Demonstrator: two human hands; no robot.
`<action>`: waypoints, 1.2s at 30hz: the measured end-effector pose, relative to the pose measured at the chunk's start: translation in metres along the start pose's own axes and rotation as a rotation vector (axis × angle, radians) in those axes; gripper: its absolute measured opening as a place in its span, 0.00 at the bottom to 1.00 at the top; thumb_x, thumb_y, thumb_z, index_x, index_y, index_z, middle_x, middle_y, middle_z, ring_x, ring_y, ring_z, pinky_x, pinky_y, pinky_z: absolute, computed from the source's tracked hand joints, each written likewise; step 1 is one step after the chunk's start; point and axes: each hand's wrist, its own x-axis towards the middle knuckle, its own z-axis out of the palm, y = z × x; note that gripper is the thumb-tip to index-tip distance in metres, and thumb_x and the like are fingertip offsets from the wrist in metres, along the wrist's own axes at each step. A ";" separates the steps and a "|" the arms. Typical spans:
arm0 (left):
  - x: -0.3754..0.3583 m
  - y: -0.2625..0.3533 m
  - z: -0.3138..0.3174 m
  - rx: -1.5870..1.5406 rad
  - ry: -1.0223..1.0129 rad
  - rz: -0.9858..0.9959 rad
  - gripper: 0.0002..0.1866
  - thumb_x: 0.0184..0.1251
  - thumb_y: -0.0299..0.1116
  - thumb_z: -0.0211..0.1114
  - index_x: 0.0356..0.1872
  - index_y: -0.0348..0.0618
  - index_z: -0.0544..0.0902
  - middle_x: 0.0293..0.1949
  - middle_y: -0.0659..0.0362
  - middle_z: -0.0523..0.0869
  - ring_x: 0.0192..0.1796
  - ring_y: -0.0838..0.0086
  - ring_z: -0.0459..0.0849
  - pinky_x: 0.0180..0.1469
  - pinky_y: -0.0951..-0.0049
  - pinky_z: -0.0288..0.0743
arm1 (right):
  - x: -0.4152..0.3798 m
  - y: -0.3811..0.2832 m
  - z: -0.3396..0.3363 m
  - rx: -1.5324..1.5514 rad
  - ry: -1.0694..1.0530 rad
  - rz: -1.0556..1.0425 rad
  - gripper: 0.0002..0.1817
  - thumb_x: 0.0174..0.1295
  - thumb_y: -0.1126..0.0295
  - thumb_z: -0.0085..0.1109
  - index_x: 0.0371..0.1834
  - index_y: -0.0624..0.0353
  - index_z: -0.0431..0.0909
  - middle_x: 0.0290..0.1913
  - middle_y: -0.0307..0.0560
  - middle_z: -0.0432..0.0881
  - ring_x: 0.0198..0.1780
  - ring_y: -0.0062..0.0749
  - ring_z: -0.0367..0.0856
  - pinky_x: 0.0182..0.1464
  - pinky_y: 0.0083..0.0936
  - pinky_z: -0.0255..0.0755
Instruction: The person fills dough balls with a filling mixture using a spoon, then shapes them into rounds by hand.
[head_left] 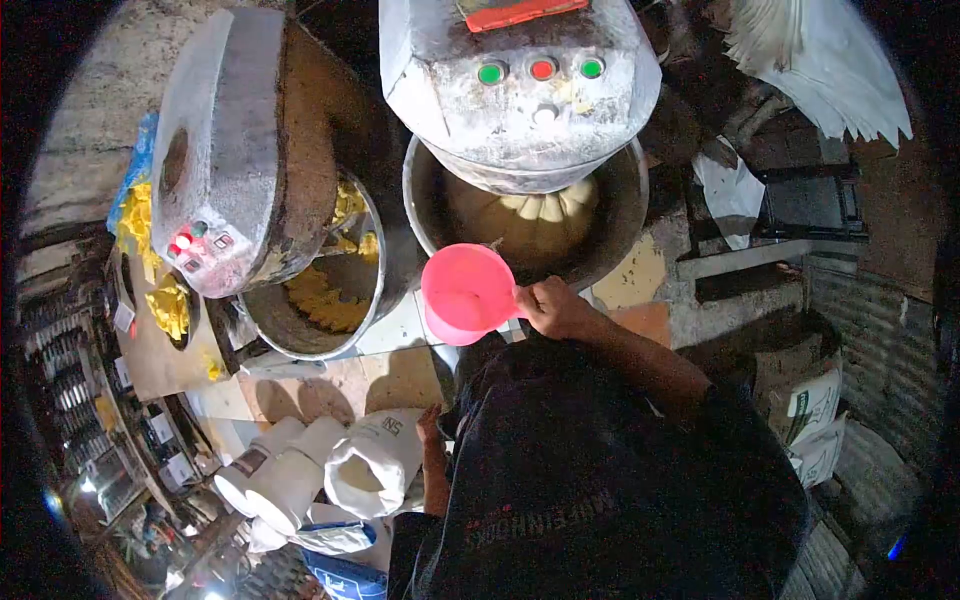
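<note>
A pink dipper (468,295) is held by its handle in my right hand (549,305), whose fingers are wrapped round it. It hangs at the near rim of a large round mixer bowl (640,190), which holds pale dough (545,205) under the mixer head (515,105). My left hand (430,425) is low at my side, next to the open white sack (385,465); its fingers are small and dark, so what they hold, if anything, is unclear.
A second mixer (225,150) stands at the left, with yellow dough (325,300) in its bowl. White buckets (285,490) stand beside the sack. Yellow pieces (170,308) lie on a board at the far left. More sacks (818,410) are at the right.
</note>
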 end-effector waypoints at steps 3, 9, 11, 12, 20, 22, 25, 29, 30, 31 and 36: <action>0.004 0.005 0.003 0.120 0.038 0.114 0.17 0.66 0.41 0.60 0.50 0.43 0.86 0.45 0.53 0.88 0.48 0.71 0.84 0.51 0.70 0.74 | -0.002 0.000 0.002 0.002 -0.031 0.027 0.10 0.65 0.71 0.52 0.41 0.68 0.77 0.18 0.48 0.69 0.19 0.42 0.70 0.22 0.41 0.60; -0.009 0.043 -0.001 0.035 0.023 -0.131 0.18 0.66 0.40 0.60 0.48 0.37 0.85 0.46 0.52 0.87 0.48 0.70 0.84 0.51 0.69 0.74 | -0.003 -0.002 0.001 -0.159 0.025 -0.075 0.12 0.62 0.72 0.55 0.44 0.70 0.77 0.20 0.44 0.68 0.22 0.37 0.70 0.23 0.37 0.59; -0.007 0.035 0.000 -0.054 0.026 -0.062 0.18 0.66 0.39 0.61 0.48 0.37 0.85 0.47 0.52 0.87 0.48 0.70 0.83 0.52 0.70 0.74 | -0.003 0.005 0.002 -0.265 0.065 -0.218 0.13 0.61 0.72 0.55 0.46 0.71 0.77 0.20 0.44 0.68 0.23 0.37 0.71 0.24 0.36 0.60; -0.007 0.036 0.000 -0.085 0.044 -0.061 0.18 0.65 0.39 0.62 0.48 0.36 0.85 0.46 0.53 0.87 0.47 0.69 0.83 0.51 0.69 0.74 | -0.003 0.004 0.002 -0.265 0.065 -0.219 0.13 0.61 0.72 0.55 0.46 0.71 0.77 0.20 0.44 0.68 0.23 0.37 0.71 0.24 0.36 0.60; 0.002 0.001 0.012 -0.079 0.069 0.058 0.18 0.64 0.38 0.66 0.49 0.36 0.84 0.45 0.54 0.86 0.46 0.68 0.82 0.51 0.66 0.74 | -0.004 0.000 0.002 -0.154 0.008 -0.111 0.15 0.63 0.71 0.53 0.48 0.72 0.75 0.21 0.47 0.68 0.24 0.41 0.71 0.25 0.39 0.61; -0.005 0.018 0.008 -0.038 0.017 -0.015 0.17 0.63 0.37 0.66 0.49 0.37 0.84 0.47 0.54 0.86 0.47 0.68 0.82 0.51 0.66 0.74 | -0.004 -0.002 0.000 -0.228 0.039 -0.170 0.15 0.64 0.71 0.53 0.49 0.72 0.75 0.21 0.48 0.68 0.24 0.41 0.71 0.25 0.39 0.61; 0.032 -0.066 0.021 -0.583 -0.016 -0.148 0.22 0.66 0.45 0.56 0.54 0.42 0.81 0.48 0.51 0.86 0.44 0.67 0.86 0.46 0.63 0.80 | -0.004 -0.001 0.000 -0.290 0.082 -0.239 0.16 0.64 0.71 0.53 0.51 0.72 0.74 0.21 0.48 0.68 0.24 0.41 0.71 0.25 0.39 0.60; -0.008 0.025 0.000 -0.062 -0.048 -0.149 0.19 0.64 0.39 0.64 0.49 0.35 0.84 0.49 0.52 0.85 0.50 0.69 0.82 0.51 0.67 0.74 | -0.007 0.004 0.007 -0.094 -0.084 -0.065 0.16 0.64 0.72 0.54 0.51 0.72 0.74 0.21 0.48 0.68 0.23 0.42 0.70 0.24 0.40 0.59; -0.012 0.033 0.001 -0.171 -0.025 -0.169 0.18 0.65 0.38 0.63 0.50 0.35 0.84 0.50 0.52 0.85 0.50 0.70 0.82 0.51 0.68 0.75 | -0.007 0.005 0.009 -0.095 -0.085 -0.066 0.16 0.64 0.72 0.54 0.51 0.72 0.74 0.21 0.48 0.68 0.23 0.42 0.70 0.24 0.40 0.59; -0.013 0.036 0.001 -0.279 -0.001 -0.187 0.18 0.66 0.36 0.61 0.51 0.34 0.83 0.50 0.52 0.85 0.50 0.70 0.82 0.52 0.68 0.75 | -0.007 0.005 0.011 -0.163 -0.011 -0.140 0.16 0.63 0.72 0.54 0.51 0.72 0.74 0.20 0.48 0.68 0.22 0.42 0.70 0.24 0.41 0.59; -0.021 -0.026 0.013 -0.177 -0.063 0.036 0.16 0.66 0.30 0.60 0.52 0.34 0.82 0.50 0.52 0.85 0.52 0.69 0.82 0.53 0.69 0.76 | -0.003 0.003 0.007 0.067 -0.127 0.090 0.16 0.60 0.72 0.57 0.49 0.72 0.75 0.20 0.47 0.68 0.21 0.41 0.69 0.23 0.40 0.58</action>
